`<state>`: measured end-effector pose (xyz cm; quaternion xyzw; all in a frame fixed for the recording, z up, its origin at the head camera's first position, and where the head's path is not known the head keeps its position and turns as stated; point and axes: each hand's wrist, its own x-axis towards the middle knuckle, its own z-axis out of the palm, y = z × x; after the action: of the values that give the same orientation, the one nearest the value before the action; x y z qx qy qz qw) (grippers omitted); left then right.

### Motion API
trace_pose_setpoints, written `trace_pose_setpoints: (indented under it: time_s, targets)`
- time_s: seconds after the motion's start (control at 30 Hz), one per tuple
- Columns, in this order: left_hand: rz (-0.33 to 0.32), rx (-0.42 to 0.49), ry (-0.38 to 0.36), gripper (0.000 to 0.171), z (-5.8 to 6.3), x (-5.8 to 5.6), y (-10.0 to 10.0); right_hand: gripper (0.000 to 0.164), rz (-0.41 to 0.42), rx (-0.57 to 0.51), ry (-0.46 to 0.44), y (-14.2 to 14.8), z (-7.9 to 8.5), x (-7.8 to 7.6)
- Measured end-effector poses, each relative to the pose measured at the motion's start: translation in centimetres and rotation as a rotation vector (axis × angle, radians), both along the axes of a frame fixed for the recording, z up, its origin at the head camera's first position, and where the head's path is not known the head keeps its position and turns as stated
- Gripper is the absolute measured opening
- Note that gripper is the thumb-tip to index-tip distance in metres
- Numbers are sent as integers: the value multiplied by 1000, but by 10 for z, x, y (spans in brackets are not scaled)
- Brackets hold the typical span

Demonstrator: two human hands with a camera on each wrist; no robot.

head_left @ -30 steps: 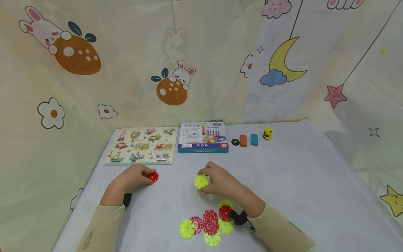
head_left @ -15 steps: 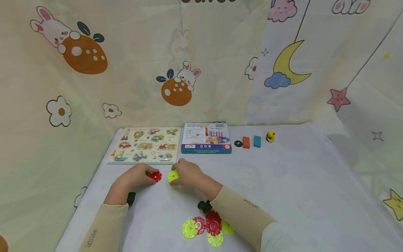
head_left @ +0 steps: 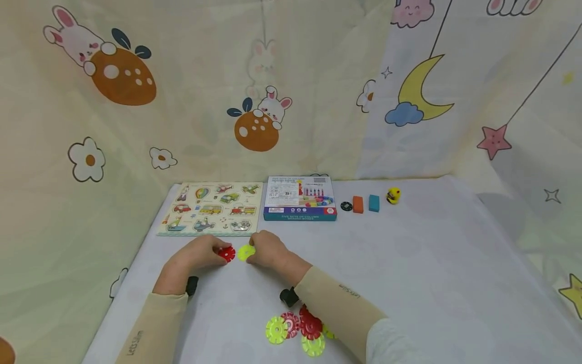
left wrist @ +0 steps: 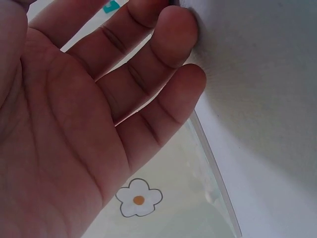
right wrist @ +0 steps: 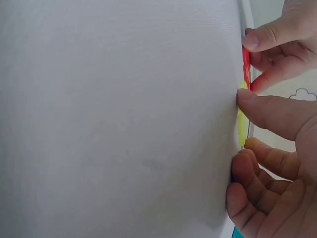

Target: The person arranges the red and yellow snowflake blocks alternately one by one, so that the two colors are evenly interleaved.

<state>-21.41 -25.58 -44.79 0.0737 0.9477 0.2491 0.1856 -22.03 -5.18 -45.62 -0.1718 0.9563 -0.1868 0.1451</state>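
In the head view my left hand point(head_left: 197, 254) pinches a red notched plastic disc point(head_left: 227, 254) at its edge, close over the white table. Facing it, my right hand point(head_left: 271, 252) pinches a yellow-green notched disc point(head_left: 246, 252) between thumb and finger. The two discs lie almost edge to edge. From the right wrist, the red disc point(right wrist: 246, 62) and the yellow-green disc point(right wrist: 241, 121) appear edge-on, in line, one end overlapping the other in this view. The left wrist view shows the left palm point(left wrist: 64, 129) and fingers; its disc is hidden there.
A cluster of joined red discs point(head_left: 311, 324) and yellow-green discs point(head_left: 276, 330) lies nearer, partly under the right sleeve. Behind the hands are a picture puzzle board point(head_left: 213, 208) and a box point(head_left: 300, 199). An orange block point(head_left: 357, 205), blue block point(head_left: 374, 203) and yellow figurine point(head_left: 393, 195) stand right.
My right hand has carried the yellow-green disc leftward, up beside the red one. The left hand has stayed nearly in place. The right sleeve now covers part of the disc cluster.
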Motion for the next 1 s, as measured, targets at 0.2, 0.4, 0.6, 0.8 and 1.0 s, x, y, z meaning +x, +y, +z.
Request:
trace_pose_setpoints:
  time_s: [0.2, 0.4, 0.6, 0.8, 1.0]
  targets:
    - [-4, -10, 11, 45, 0, -1, -1, 48, -4, -31, -1, 0, 0, 0]
    - [-26, -7, 33, 49, 3, 0, 3, 46, -2, -56, 0, 1, -3, 0]
    - [-25, 59, 34, 54, 3, 2, 15, 44, 14, -90, -4, 3, -5, 1]
    - [-148, 116, 83, 43, -9, 2, 26, 45, 46, -123, -13, 8, -7, -1]
    - [-157, 53, 139, 41, -9, 0, 29, 55, 87, -232, -103, 21, 6, 2]
